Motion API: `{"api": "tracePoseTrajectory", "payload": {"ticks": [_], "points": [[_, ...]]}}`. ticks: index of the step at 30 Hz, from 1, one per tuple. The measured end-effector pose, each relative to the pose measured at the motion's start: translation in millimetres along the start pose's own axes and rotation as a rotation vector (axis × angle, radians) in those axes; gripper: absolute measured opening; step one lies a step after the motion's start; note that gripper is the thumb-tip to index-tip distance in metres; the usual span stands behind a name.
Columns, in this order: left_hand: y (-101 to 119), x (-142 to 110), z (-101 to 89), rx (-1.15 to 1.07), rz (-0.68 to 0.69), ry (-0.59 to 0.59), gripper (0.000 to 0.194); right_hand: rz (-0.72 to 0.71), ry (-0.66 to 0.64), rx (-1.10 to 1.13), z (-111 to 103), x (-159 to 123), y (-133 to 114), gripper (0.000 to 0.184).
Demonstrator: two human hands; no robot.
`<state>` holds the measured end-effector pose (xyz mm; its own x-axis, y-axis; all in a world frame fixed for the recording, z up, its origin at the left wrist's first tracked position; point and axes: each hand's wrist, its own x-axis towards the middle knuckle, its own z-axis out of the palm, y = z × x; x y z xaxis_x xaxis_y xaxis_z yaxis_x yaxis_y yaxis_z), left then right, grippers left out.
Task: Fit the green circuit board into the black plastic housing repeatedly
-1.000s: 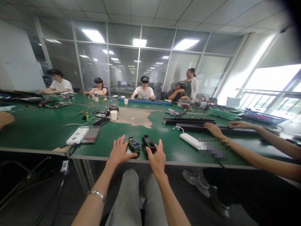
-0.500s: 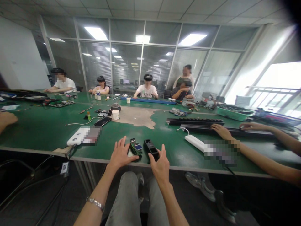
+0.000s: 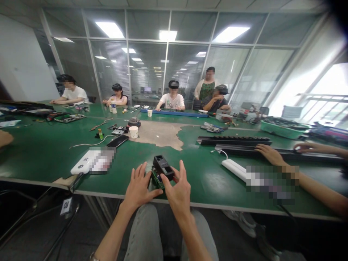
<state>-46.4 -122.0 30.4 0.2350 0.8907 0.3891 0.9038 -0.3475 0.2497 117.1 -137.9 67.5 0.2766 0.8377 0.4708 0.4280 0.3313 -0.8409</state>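
Observation:
My left hand [image 3: 138, 186] rests at the near table edge, with its thumb and index finger around a small green circuit board [image 3: 156, 178]. Its other fingers are spread. In my right hand [image 3: 178, 185], a black plastic housing with rectangular openings [image 3: 162, 166] is gripped between thumb and fingers. The housing lies tilted over the board and covers much of it. Whether the two parts touch cannot be made out.
Left of my hands lie a white power bank [image 3: 81, 165] and a dark phone [image 3: 117, 141]. A paper cup [image 3: 133, 132] stands beyond. To the right, another person's hand [image 3: 270, 154] rests by long black rails [image 3: 233, 140], near a white device with a cable [image 3: 233, 170].
My right hand has brought the black housing leftward, from beside the circuit board to over it. My left hand stays around the board. The camera view has shifted slightly.

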Motion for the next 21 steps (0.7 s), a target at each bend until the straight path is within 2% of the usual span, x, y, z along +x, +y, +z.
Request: {"api": "tracePoseTrajectory", "payload": {"ticks": [5, 10, 13, 21], "points": [[-1, 3, 1.1, 0.004, 0.005, 0.042, 0.084, 0.002, -0.044, -0.075, 8, 6, 10, 0.089], [-3, 4, 4.7, -0.01, 0.029, 0.095, 0.105, 0.029, -0.082, -0.119, 11, 6, 9, 0.089], [-3, 4, 5.5, -0.021, 0.036, 0.114, 0.11, 0.005, -0.12, -0.168, 14, 4, 9, 0.086], [-1, 6, 2.5, -0.039, 0.011, 0.082, 0.117, -0.036, -0.156, -0.258, 11, -8, 26, 0.079]]}}
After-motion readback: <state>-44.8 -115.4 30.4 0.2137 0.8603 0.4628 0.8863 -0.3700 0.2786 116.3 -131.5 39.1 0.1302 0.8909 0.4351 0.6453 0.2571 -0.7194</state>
